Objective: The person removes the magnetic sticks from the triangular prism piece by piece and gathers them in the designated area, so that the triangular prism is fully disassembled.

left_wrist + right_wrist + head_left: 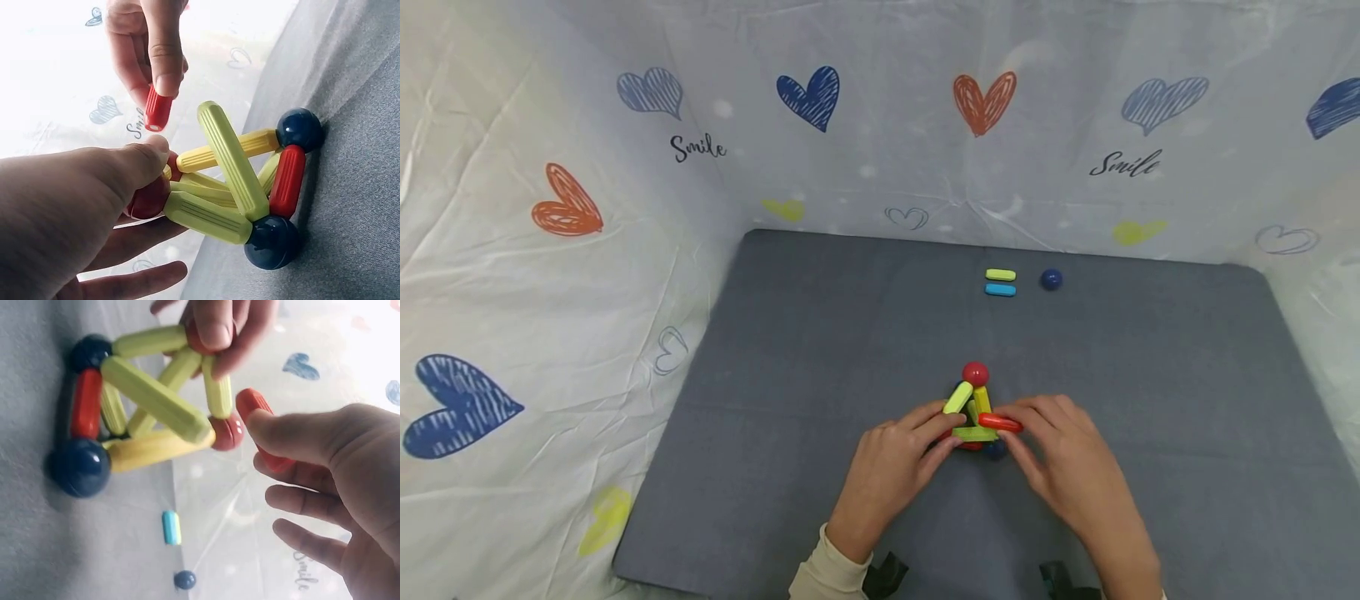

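A frame of ridged sticks and balls stands on the grey mat (820, 333). Blue balls (272, 242) sit at its base, joined by a short red stick (287, 181); light green sticks (209, 219) and a yellow stick (250, 145) rise from them. With thumb and fingers my left hand (891, 454) holds the frame at a red ball (149, 199). My right hand (1071, 462) pinches a loose red stick (250, 403) between thumb and finger, close beside another red ball (228, 432) of the frame. One light green stick (156, 397) slants up with its upper end free.
Farther back on the mat lie a light green stick (1000, 274), a light blue stick (1000, 290) and a dark blue ball (1051, 279). White cloth (880, 167) printed with hearts hangs behind and at the left. Dark straps (886, 575) show near the wrists.
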The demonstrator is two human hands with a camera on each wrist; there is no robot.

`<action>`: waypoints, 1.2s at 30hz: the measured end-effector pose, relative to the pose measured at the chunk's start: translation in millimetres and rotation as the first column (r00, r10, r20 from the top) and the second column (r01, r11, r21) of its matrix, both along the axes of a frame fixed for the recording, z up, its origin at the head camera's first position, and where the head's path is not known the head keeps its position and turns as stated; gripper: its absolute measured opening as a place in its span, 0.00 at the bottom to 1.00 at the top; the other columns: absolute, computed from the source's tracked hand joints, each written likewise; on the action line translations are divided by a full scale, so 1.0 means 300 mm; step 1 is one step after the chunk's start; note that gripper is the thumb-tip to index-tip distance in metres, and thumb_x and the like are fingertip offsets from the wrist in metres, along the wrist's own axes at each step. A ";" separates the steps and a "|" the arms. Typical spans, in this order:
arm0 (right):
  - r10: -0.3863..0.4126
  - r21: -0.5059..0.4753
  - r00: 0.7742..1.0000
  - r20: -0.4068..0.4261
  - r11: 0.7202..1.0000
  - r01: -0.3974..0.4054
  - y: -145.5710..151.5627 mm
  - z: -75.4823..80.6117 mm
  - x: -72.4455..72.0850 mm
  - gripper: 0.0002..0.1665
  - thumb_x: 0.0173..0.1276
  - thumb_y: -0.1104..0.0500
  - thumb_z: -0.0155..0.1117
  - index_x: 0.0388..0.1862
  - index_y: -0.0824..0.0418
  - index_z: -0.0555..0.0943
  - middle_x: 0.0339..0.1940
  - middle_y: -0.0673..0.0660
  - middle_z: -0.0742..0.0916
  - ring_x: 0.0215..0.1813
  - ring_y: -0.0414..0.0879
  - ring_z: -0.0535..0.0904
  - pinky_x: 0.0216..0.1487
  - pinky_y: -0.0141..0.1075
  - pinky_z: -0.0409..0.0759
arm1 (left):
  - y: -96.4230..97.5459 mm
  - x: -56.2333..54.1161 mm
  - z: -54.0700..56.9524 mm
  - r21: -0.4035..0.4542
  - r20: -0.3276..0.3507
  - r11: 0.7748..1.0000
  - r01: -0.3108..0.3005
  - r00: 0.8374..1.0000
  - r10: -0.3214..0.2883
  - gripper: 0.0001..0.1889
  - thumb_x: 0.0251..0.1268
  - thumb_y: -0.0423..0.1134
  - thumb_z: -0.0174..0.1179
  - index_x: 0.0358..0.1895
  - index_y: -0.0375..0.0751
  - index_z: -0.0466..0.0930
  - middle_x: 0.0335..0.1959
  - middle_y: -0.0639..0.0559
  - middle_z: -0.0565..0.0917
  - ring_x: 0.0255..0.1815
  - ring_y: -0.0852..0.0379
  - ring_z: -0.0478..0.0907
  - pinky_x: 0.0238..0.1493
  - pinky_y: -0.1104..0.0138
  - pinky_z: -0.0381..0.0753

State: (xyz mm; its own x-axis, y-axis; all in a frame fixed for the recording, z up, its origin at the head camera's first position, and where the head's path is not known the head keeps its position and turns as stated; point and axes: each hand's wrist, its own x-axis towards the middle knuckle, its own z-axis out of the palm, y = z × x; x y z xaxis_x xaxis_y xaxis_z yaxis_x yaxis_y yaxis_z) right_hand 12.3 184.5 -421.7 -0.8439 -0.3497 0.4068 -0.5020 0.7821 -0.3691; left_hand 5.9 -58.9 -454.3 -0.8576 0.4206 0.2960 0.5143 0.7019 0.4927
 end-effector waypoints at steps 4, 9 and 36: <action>-0.039 -0.013 0.999 -0.030 0.999 0.038 0.023 0.011 -0.018 0.18 0.76 0.46 0.70 0.53 0.58 0.88 0.46 0.54 0.88 0.45 0.52 0.80 0.46 0.50 0.78 | -0.001 0.000 -0.002 0.005 0.006 1.000 0.000 1.000 0.000 0.17 0.72 0.49 0.70 0.62 0.61 0.87 0.64 0.59 0.84 0.40 0.64 0.88 0.38 0.71 0.85; -0.098 -0.016 0.994 -0.040 0.995 0.097 0.041 0.010 -0.068 0.26 0.53 0.70 0.86 0.52 0.62 0.88 0.46 0.58 0.88 0.44 0.55 0.79 0.43 0.50 0.78 | 0.000 -0.001 -0.004 0.007 0.006 1.000 0.000 1.000 0.000 0.17 0.72 0.49 0.71 0.61 0.60 0.87 0.63 0.59 0.84 0.39 0.64 0.88 0.37 0.72 0.84; -0.238 0.008 0.941 0.242 0.970 0.243 0.067 -0.121 -0.442 0.18 0.72 0.68 0.72 0.59 0.69 0.84 0.50 0.67 0.85 0.47 0.62 0.81 0.54 0.59 0.82 | -0.006 -0.005 -0.007 -0.001 -0.013 1.000 0.005 1.000 -0.005 0.17 0.71 0.51 0.71 0.61 0.61 0.87 0.62 0.61 0.84 0.31 0.68 0.83 0.31 0.76 0.79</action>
